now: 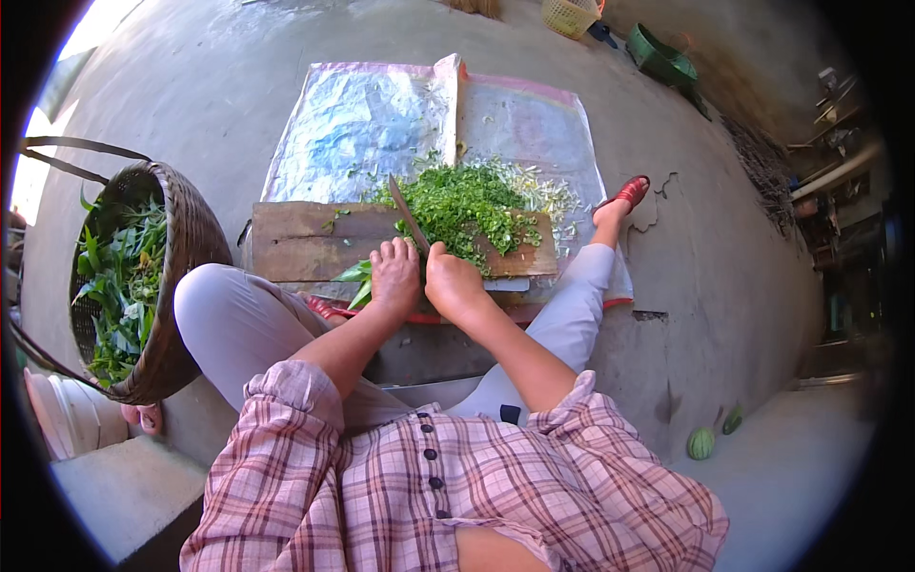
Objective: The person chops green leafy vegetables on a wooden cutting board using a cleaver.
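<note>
My right hand (455, 284) is closed around the handle of a knife, whose long blade (407, 211) points away from me across a wooden board (307, 239). Just left of the blade, my left hand (395, 275) presses down on a bunch of leafy greens (361, 279); its leaf ends stick out on the left. A heap of chopped greens (465, 204) covers the board's right part and spills over its far edge. Paler chopped pieces (543, 193) lie to the right of the heap. The knife's handle is hidden inside my fist.
Under the board lies a woven plastic sheet (350, 129). At my left a tilted wicker basket (193, 214) holds leafy greens (121, 286), near a white bucket (86, 415). Farther off are a yellow basket (568, 18) and a green container (658, 57). A striped melon (700, 443) rests at right.
</note>
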Tool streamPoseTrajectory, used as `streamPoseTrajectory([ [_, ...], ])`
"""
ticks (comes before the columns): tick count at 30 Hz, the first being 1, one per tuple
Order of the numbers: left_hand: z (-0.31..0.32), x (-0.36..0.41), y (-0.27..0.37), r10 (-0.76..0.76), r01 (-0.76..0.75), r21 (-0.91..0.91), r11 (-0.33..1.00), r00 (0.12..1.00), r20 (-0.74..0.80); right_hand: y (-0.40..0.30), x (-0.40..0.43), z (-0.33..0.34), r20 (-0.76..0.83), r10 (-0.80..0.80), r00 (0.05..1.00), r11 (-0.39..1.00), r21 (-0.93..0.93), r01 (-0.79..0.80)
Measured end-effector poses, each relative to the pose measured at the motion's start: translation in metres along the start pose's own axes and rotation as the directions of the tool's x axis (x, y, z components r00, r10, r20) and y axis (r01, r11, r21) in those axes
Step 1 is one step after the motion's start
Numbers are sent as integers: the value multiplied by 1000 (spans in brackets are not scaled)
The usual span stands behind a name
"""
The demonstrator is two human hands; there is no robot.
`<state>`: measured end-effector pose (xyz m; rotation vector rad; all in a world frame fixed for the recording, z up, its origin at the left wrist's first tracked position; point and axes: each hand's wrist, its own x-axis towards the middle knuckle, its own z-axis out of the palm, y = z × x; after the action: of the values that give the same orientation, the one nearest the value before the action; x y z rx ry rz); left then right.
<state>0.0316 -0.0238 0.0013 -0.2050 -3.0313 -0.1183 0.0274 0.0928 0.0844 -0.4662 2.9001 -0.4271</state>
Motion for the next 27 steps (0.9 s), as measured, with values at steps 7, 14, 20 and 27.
streamPoseTrajectory([
  [7, -11, -2, 0, 15, -16, -48, 999, 1000, -14, 40, 14, -5, -64, 29, 998, 964, 267, -11],
  [14, -4, 21, -17, -44, 44, -100, 994, 999, 7, 60, -5, -22, -213, 76, 974, 883, 467, 33],
  [20, -18, 42, -3, 94, -125, -104, 987, 960, -265, 67, -28, -35, -289, 112, 951, 922, 386, 9],
  [27, -9, 28, 12, 143, -160, -116, 980, 980, -140, 53, -43, -45, -226, 88, 970, 962, 270, -24],
])
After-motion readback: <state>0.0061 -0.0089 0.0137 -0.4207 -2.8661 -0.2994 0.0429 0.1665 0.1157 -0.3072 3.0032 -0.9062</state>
